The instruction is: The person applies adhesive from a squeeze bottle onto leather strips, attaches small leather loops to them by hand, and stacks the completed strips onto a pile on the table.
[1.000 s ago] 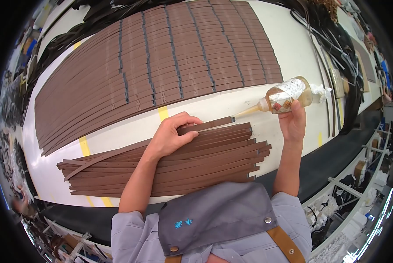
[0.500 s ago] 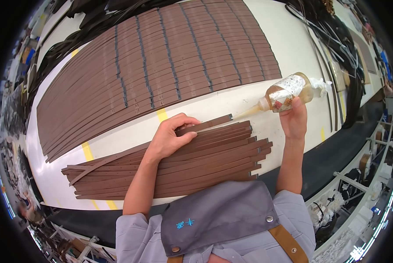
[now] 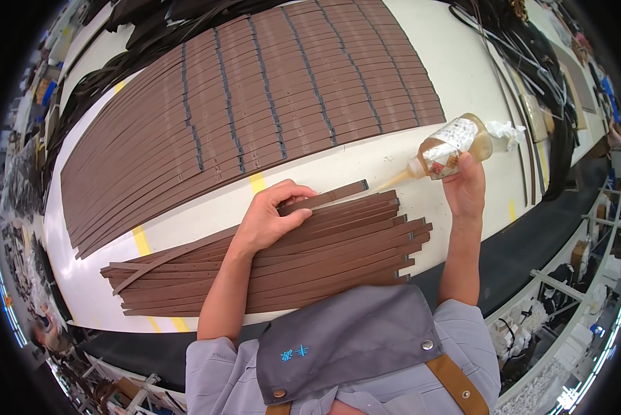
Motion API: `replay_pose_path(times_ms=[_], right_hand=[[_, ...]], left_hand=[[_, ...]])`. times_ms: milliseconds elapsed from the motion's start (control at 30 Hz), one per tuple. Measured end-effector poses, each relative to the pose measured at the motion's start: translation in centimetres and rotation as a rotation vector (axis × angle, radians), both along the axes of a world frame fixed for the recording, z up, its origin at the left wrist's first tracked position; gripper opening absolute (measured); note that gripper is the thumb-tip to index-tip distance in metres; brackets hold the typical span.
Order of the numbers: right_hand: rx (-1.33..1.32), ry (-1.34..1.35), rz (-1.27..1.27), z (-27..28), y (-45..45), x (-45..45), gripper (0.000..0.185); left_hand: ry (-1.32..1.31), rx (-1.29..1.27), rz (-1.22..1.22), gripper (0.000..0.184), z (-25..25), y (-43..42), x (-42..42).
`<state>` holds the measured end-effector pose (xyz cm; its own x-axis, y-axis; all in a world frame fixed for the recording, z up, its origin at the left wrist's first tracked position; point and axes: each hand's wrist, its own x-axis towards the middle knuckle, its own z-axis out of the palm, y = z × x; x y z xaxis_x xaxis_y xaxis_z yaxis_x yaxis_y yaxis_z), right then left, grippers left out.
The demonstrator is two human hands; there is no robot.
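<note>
My left hand is closed on a brown strip, pinching it between thumb and fingers above a stack of similar strips. The strip's dark-tipped end points right. In my right hand is a squeeze bottle with amber liquid and a worn silvery label, tilted so its long nozzle points down-left. The nozzle tip is just right of the strip's end, slightly apart from it. Beyond my hands lies a wide sheet of brown strips laid side by side, crossed by dark lines.
White crumpled tissue lies behind the bottle. Black strips are heaped at the right of the white table, and more black material lies at the far left. Yellow tape marks the tabletop. A metal rack stands at lower right.
The bottle has shifted very slightly left, and its nozzle tip now sits a little lower and farther from the strip's end. My left hand keeps its grip on the strip.
</note>
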<state>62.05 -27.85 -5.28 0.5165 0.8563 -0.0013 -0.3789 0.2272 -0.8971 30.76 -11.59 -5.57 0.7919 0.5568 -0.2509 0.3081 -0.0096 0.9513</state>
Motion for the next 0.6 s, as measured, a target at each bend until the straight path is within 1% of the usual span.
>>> replay_pose_path(times_ms=[333, 433, 533, 567, 600], right_hand=[[0.049, 0.013, -0.018, 0.3, 0.4, -0.2, 0.062], [0.025, -0.033, -0.017, 0.2, 0.4, -0.1, 0.06], [-0.01, -0.028, 0.059, -0.5, -0.9, 0.5, 0.06], [-0.02, 0.04, 0.041, -1.3, -1.6, 0.8, 0.059], [-0.019, 0.107, 0.037, -1.9, -1.9, 1.4, 0.059]], left_hand=[[-0.005, 0.017, -0.008, 0.025, 0.0, 0.0, 0.0], [-0.004, 0.006, -0.005, 0.025, -0.3, 0.0, -0.1], [0.002, -0.004, -0.002, 0.025, -0.1, 0.0, 0.0], [-0.008, 0.014, 0.007, 0.025, -0.1, -0.1, 0.0], [-0.034, -0.022, 0.013, 0.025, -0.3, -0.3, 0.1]])
